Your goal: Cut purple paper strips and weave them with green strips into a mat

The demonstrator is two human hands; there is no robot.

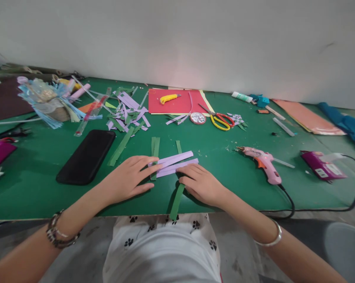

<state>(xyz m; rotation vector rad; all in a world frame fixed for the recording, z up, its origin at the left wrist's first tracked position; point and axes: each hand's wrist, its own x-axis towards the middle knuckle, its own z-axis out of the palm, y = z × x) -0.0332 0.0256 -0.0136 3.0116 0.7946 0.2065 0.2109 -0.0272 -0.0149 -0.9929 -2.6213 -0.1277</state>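
Two lilac paper strips (180, 157) lie side by side across green paper strips (155, 147) on the table in front of me. My left hand (132, 177) rests with fingers apart, its fingertips on the left ends of the lilac strips and the green strips there. My right hand (202, 182) has its fingers bent together around a single green paper strip (176, 202). That strip passes beneath the lilac ones, and its near end hangs toward the table's front edge. The right thumb is mostly hidden.
A black phone (86, 157) and a loose green strip lie left. Behind are a pile of paper strips (127, 110), red paper (177, 107), a yellow cutter (169, 99) and scissors (221, 120). Right are a pink glue gun (264, 162) and a purple power socket (323, 167), with cables.
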